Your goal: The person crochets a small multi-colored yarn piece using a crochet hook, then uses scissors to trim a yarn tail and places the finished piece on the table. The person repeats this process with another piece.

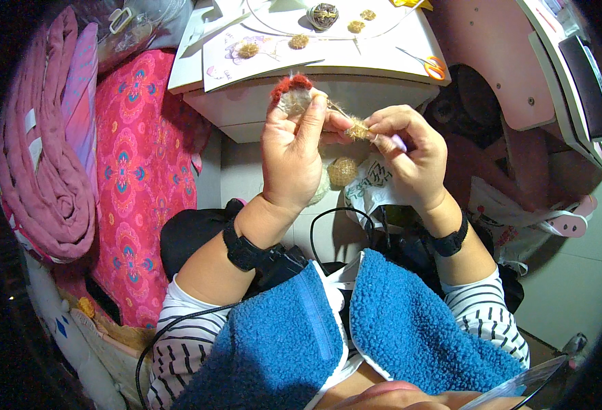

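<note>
My left hand [293, 161] pinches a red-and-white crocheted piece [295, 97] upright between thumb and fingers. A thin tan yarn strand [338, 108] runs from near its fingertips to a small fuzzy tan crocheted piece [357, 130]. My right hand [414, 148] grips that tan piece by its right side, and fingers of my left hand reach its left side. Against the right palm shows a lavender handle [398, 143], probably a crochet hook's; its tip is hidden. Below the hands lie a tan yarn ball [343, 171] and a partly hidden cream yarn ball [321, 189].
Ahead, a white cabinet top [383, 56] bears several tan crocheted rounds [298, 41], a dark yarn ball [324, 17], a printed sheet [219, 61] and orange-handled scissors [435, 67]. A plastic bag [375, 187] sits below. Patterned red bedding [137, 169] lies left; pink furniture [506, 61] stands right.
</note>
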Available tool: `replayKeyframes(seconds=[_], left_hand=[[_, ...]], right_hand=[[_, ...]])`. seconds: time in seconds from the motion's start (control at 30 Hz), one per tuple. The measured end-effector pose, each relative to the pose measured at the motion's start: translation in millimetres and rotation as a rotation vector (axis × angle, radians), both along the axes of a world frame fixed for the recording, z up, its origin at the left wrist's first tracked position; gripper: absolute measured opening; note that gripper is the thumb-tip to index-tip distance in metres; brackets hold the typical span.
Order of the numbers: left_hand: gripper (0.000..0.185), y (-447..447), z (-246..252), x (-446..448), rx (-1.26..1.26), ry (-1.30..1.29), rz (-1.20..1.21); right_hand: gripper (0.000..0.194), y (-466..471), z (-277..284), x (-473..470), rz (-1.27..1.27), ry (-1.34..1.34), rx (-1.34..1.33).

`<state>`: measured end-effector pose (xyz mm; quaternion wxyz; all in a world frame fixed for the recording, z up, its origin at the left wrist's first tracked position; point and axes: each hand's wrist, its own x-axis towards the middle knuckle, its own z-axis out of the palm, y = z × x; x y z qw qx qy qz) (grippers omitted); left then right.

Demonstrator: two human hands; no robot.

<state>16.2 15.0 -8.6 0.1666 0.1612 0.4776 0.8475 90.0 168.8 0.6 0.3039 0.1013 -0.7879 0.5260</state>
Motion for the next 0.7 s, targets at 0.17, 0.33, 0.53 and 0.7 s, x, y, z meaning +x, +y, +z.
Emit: replayKeyframes(seconds=[0.17,0.33,0.53,0.7], left_hand=[[0.017,1.3,1.5,1.7,-0.017,0.027,0.005],[0.021,1.8,2.3,4.9,-0.076,0.027,0.018],[0.023,0.2,-0.3,1.3,-0.077,-0.057,0.008],[0.021,0.1,-1.6,-1.3,-0.084,-0.121,-0.047]], right_hand=[[0.010,0.2,0.1,7.2,0.152,-0.417,-0.761],[0.007,2.6,-3.0,7.6,0.164,-0.358,-0.760],[0.007,3.4,-4.7,6.7,0.214,-0.339,-0.734],[0.005,-2.3,-2.4,9.1,0.190,-0.355,-0.559]])
